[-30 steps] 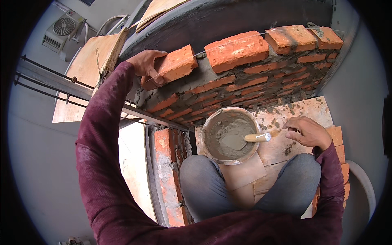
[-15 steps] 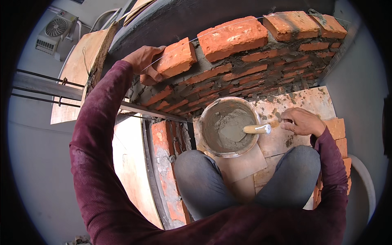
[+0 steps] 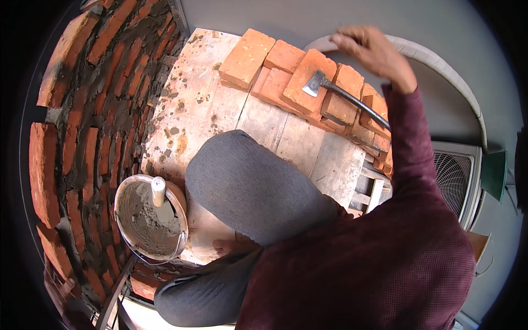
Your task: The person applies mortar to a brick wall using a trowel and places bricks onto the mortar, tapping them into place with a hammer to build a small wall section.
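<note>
My left hand (image 3: 63, 291) is at the lower left, closed on the end brick (image 3: 54, 252) on top of the mortared brick wall (image 3: 88, 154). My right hand (image 3: 374, 55) is raised at the upper right, open with loosely bent fingers, above loose stacked bricks (image 3: 246, 55). A hatchet (image 3: 360, 107) with a dark handle lies across those bricks, its head to the left, just below that hand. A bucket (image 3: 179, 236) of grey mortar stands beside the wall, with a pale wooden tool handle (image 3: 159, 190) sticking out of it.
I sit with bent knees on stained boards (image 3: 275, 137). An outdoor air-conditioning unit (image 3: 454, 181) is at the right, with a curved pale pipe (image 3: 418, 52) along the grey wall (image 3: 247, 14) behind the bricks. A metal bar (image 3: 118, 289) runs past the wall's lower end.
The view has swung right, bringing the brick stack and hatchet into sight. My right hand has risen from beside the bucket to over the bricks; my left has stayed at the end brick.
</note>
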`<action>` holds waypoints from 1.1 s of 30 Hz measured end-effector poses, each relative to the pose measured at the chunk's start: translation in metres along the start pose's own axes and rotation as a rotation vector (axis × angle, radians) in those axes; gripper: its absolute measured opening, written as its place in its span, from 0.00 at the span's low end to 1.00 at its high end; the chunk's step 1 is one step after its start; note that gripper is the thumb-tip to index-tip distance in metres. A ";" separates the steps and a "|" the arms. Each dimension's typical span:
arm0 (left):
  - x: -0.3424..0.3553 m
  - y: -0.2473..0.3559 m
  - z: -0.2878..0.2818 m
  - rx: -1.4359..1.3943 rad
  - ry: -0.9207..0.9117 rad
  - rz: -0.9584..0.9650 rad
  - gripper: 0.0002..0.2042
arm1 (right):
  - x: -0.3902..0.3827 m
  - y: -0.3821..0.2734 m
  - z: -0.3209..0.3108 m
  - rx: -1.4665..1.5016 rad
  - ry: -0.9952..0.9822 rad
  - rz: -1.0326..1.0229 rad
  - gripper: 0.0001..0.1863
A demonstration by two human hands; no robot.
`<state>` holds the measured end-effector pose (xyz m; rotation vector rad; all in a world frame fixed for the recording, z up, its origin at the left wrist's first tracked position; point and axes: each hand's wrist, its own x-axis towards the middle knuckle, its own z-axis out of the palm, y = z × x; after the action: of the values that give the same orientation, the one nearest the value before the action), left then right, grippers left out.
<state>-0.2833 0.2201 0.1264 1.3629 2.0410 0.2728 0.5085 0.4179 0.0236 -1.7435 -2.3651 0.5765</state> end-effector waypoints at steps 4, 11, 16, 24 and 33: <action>-0.019 0.005 0.007 0.317 0.114 0.161 0.42 | -0.068 0.049 0.097 -0.364 0.192 0.178 0.22; -0.003 -0.001 -0.022 0.663 0.187 0.204 0.43 | -0.131 0.090 0.141 -0.538 0.130 0.402 0.21; -0.017 0.007 -0.009 0.629 0.231 -0.040 0.43 | -0.040 -0.044 0.069 0.096 0.006 0.163 0.23; -0.010 0.019 -0.027 0.458 0.082 -0.137 0.50 | 0.149 -0.425 -0.082 0.170 -0.429 -0.823 0.20; 0.000 -0.007 -0.010 0.415 0.067 -0.126 0.49 | 0.228 -0.619 0.000 -0.286 -0.571 -1.213 0.21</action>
<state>-0.2944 0.2189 0.1309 1.4692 2.3166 -0.1744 -0.1123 0.4774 0.2395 0.1107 -3.3376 0.5340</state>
